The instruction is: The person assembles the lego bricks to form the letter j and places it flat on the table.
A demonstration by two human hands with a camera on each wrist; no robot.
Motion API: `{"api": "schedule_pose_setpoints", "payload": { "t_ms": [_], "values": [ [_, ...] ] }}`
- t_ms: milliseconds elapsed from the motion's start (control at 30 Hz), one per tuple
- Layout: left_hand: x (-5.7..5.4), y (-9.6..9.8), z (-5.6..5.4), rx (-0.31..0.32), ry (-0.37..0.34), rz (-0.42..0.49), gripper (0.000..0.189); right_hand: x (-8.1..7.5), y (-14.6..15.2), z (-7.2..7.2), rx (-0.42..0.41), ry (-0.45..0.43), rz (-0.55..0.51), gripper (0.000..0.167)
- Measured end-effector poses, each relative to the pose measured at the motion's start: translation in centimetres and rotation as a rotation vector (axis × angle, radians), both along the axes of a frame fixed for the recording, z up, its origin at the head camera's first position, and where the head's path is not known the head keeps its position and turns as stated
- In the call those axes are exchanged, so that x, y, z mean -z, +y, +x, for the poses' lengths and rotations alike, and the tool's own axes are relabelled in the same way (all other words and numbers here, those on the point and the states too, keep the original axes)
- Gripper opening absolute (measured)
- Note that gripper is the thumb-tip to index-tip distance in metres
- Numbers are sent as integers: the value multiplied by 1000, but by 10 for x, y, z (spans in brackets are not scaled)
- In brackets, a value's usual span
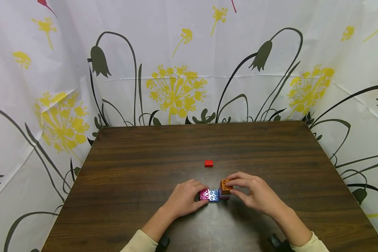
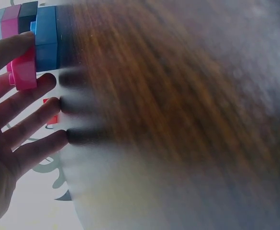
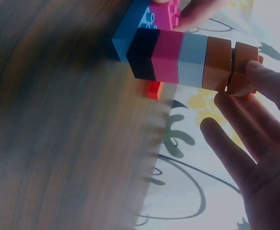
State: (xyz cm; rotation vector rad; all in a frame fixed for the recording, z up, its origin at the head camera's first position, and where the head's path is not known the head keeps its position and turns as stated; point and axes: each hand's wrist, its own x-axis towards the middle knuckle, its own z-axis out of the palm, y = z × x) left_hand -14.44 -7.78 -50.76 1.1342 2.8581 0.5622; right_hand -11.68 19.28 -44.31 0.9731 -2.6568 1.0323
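Note:
A long blue toy brick (image 1: 214, 196) lies on the table, a pink brick (image 1: 204, 194) on its left end. My left hand (image 1: 186, 197) pinches that pink brick between thumb and index finger; the other fingers spread out in the left wrist view. From the blue brick's right end rises a tower: black brick (image 3: 143, 55), second pink brick (image 3: 167, 56), pale grey brick (image 3: 192, 61) and orange-brown brick (image 3: 217, 63). Above them my right hand (image 1: 256, 194) pinches another orange-brown brick (image 3: 243, 66). A thin gap shows between the two orange-brown bricks.
A single red brick (image 1: 209, 163) lies on the dark wooden table (image 1: 138, 154) beyond the hands. Behind the table's far edge and at both sides hangs a white curtain (image 1: 163, 42) printed with flowers.

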Motion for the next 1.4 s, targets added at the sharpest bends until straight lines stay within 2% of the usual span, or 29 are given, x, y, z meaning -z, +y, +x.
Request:
{"api": "schedule_pose_setpoints", "payload": {
  "t_ms": [267,667,1200,1400],
  "values": [
    [0,0,0,1,3,3,38,-5,0,-1,-21,6,45,22],
    [0,1,0,4,11,9,37,-8,-1,0,4,-25,78,22],
    [2,-1,1,8,32,10,42,-3,-1,1,15,-80,52,24],
    [2,-3,2,11,47,28,44,0,1,-2,-20,-86,1,27]
  ]
}}
